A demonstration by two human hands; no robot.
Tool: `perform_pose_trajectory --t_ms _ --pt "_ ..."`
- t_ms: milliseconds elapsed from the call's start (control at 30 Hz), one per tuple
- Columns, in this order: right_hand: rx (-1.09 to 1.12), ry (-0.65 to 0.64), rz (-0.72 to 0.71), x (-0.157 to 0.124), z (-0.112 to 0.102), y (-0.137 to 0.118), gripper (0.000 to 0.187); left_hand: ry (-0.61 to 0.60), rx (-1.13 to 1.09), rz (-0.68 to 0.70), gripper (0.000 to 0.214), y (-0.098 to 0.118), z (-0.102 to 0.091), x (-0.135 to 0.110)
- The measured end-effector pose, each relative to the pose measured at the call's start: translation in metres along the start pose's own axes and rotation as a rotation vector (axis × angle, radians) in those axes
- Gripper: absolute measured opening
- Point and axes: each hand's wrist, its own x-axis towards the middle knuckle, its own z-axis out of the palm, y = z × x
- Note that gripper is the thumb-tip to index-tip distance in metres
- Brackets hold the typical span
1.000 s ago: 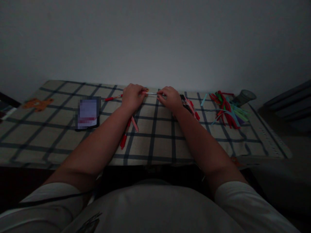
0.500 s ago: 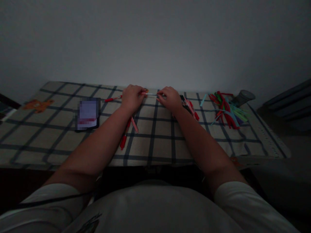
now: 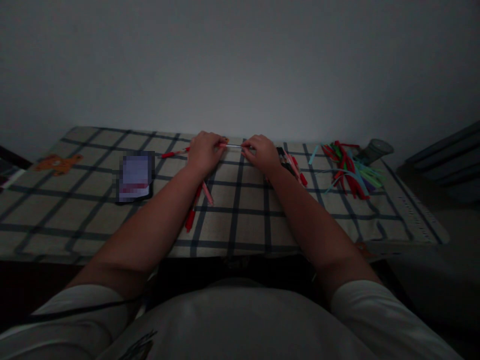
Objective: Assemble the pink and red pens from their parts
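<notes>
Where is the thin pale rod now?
In the head view, the thin pale rod is near the middle, by the far edge of the checked cloth, held across the gap between left hand and right hand.

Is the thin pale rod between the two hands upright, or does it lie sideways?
Sideways: the thin pale rod runs across the gap from the left hand to the right hand.

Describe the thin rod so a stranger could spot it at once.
Find the checked tablecloth. Near its far edge, the left hand and right hand flank a thin pale rod. Unlike the red pens lying nearby, it is held by both hands.
</notes>
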Motion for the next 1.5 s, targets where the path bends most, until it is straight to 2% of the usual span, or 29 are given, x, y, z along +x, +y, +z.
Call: perform_pose_trajectory --t_ms 300,467,600,733,867,1000,1100,1233,1333,1500 --pt "0.009 0.019 -0.060 0.000 0.010 0.007 0.024 -0.051 0.043 0.077 0.029 0.003 -0.001 -0.001" --pt "0.005 -0.009 -0.072 0.001 0.010 0.007 0.027 -0.054 0.059 0.070 0.030 0.004 -0.001 -0.001" --pt "0.008 0.023 -0.042 -0.001 0.008 0.004 0.037 -0.037 0.044 0.057 0.029 0.002 0.001 0.000" --pt "-0.018 0.047 0.028 -0.002 0.003 -0.002 0.047 0.037 -0.011 -0.023 0.027 -0.001 -0.001 0.002" --pt "-0.170 -0.121 0.132 -0.004 -0.005 -0.011 0.041 0.087 -0.069 -0.067 0.026 -0.007 -0.003 0.005" --pt "-0.302 -0.301 0.164 -0.007 -0.012 -0.018 0.044 0.090 -0.113 -0.063 0.026 -0.009 -0.004 0.006" --pt "-0.327 -0.361 0.177 -0.007 -0.014 -0.019 0.045 0.097 -0.152 -0.048 0.026 -0.011 -0.002 0.006" --pt "-0.273 -0.353 0.209 -0.006 -0.011 -0.017 0.051 0.098 -0.222 -0.079 0.029 -0.015 0.004 0.007" --pt "-0.222 -0.323 0.232 -0.004 -0.007 -0.014 0.048 0.086 -0.220 -0.059 0.031 -0.017 0.006 0.008" --pt "-0.031 -0.146 0.230 0.001 0.000 -0.008 0.045 0.023 -0.158 0.009 0.033 -0.014 0.003 0.005"
